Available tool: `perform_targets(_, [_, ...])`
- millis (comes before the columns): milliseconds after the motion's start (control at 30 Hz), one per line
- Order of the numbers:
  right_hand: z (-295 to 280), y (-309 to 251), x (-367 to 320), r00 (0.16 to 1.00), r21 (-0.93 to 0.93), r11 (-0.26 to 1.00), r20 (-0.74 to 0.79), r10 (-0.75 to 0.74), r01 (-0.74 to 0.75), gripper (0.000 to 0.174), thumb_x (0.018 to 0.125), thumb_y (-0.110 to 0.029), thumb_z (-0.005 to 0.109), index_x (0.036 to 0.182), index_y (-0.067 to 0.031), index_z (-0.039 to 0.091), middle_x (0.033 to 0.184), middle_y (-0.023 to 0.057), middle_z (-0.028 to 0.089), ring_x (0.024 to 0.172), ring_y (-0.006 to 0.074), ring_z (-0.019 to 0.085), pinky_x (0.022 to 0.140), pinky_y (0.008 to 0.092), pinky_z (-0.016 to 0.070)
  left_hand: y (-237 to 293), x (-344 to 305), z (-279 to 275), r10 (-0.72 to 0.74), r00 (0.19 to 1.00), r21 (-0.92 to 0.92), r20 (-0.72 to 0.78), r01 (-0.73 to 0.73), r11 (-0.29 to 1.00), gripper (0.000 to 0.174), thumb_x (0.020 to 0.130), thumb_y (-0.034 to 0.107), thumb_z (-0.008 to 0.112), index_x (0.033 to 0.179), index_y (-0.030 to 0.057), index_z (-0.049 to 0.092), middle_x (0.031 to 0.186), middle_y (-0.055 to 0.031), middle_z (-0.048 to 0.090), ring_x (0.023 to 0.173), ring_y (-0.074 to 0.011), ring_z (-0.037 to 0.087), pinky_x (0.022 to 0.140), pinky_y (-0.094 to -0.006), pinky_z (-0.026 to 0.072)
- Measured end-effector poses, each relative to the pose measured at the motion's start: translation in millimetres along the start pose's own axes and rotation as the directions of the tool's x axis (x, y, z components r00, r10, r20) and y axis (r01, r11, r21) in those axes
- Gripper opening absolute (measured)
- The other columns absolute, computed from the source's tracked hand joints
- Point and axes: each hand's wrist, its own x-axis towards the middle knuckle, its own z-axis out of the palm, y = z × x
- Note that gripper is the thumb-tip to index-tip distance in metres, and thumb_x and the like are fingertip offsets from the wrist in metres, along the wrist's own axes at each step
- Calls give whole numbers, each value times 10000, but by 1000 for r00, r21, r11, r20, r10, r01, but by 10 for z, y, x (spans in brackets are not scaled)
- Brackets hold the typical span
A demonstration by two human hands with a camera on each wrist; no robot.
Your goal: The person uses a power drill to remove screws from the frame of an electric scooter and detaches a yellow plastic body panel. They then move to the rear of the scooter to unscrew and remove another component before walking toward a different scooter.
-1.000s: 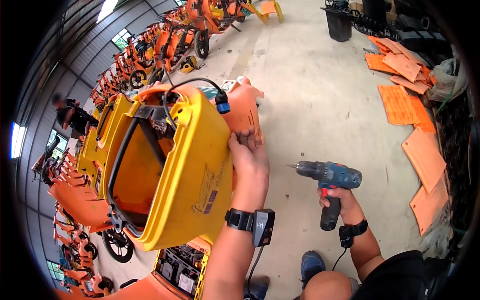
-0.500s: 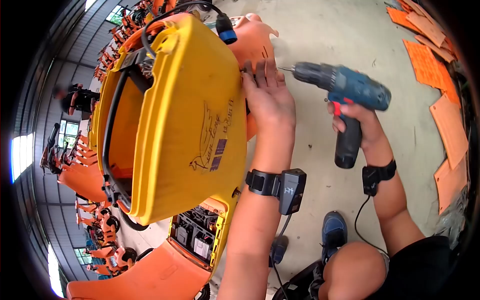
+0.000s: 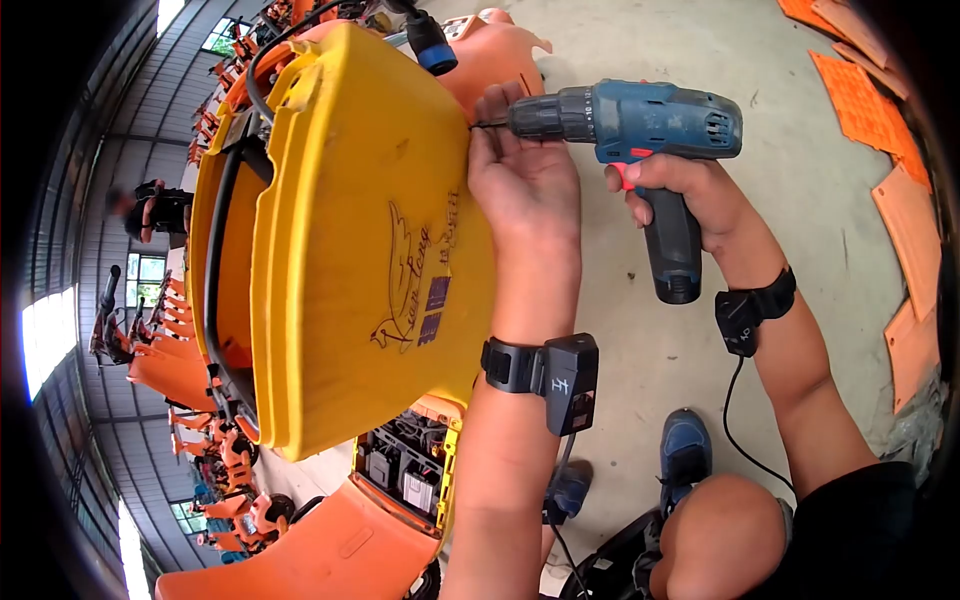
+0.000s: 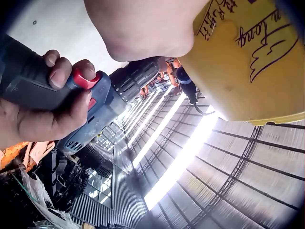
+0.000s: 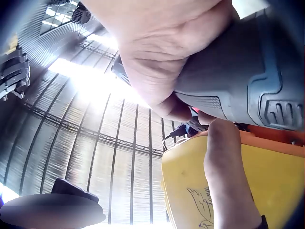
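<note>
My right hand (image 3: 700, 195) grips the black handle of a blue drill (image 3: 665, 120), with the index finger at its red trigger. The drill lies level, its chuck over my left palm and its thin bit pointing at the side of a large yellow plastic box (image 3: 380, 230). Beside the box, my left hand (image 3: 525, 180) is palm up, with thumb and fingers around the bit; whether they pinch anything is hidden. In the left wrist view, the right fingers (image 4: 59, 71) wrap the drill (image 4: 102, 107). The right wrist view shows the drill body (image 5: 228, 76) close up.
An orange body panel (image 3: 320, 545) and an open compartment of electronics (image 3: 405, 470) are below the box. A black cable with a blue-ringed connector (image 3: 432, 50) hangs above. Orange panels (image 3: 905, 230) lie at right; a person (image 3: 160, 210) stands at far left.
The drill has moved left, so its chuck is now over my left palm and its bit by the box. The left fingers have drawn in around the bit. The head view has shifted.
</note>
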Motion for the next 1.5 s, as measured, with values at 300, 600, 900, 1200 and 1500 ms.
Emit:
perform_targets(300, [-14, -46, 19, 1000, -33, 999, 5, 5, -5, 301, 772, -184, 666, 1019, -16, 625, 849, 86, 641, 584, 136, 581, 550, 277, 497, -17, -1, 5, 9, 1000, -21, -11, -10, 1000, 261, 1043, 205, 343, 1153, 61, 531, 1192, -46, 621, 1190, -223, 566, 1062, -427, 425])
perform_targets(600, [-105, -158, 109, 1000, -141, 990, 6, -9, 10, 263, 777, -160, 699, 984, -3, 664, 797, 77, 654, 583, 143, 611, 538, 284, 494, -21, 44, -79, 7, 999, -26, 37, -6, 1000, 244, 1033, 216, 382, 1157, 70, 533, 1200, -32, 606, 1194, -213, 558, 1067, -439, 419])
perform_targets(900, [-116, -250, 121, 999, -241, 970, 42, -31, 40, 210, 769, -163, 702, 912, -12, 672, 776, 57, 652, 580, 144, 611, 532, 293, 486, -34, 11, 10, 14, 1000, -65, -15, -15, 998, 240, 1026, 213, 394, 1159, 71, 534, 1198, -38, 608, 1191, -230, 561, 1064, -456, 419])
perform_targets(1200, [-157, -193, 151, 999, -228, 973, 41, -34, 42, 214, 762, -163, 697, 918, -19, 670, 776, 59, 645, 571, 138, 602, 520, 288, 486, -59, 5, 47, 15, 1000, -67, -8, -16, 998, 268, 1027, 235, 373, 1126, 71, 560, 1152, -48, 634, 1174, -233, 573, 1077, -464, 396])
perform_targets(1500, [-151, -268, 132, 998, -241, 970, 55, -30, 43, 240, 762, -164, 693, 950, -16, 672, 783, 60, 650, 575, 136, 595, 534, 288, 490, -36, -1, 43, 5, 1000, -71, -25, -7, 997, 267, 1029, 230, 373, 1123, 61, 557, 1125, -46, 636, 1170, -223, 574, 1079, -451, 396])
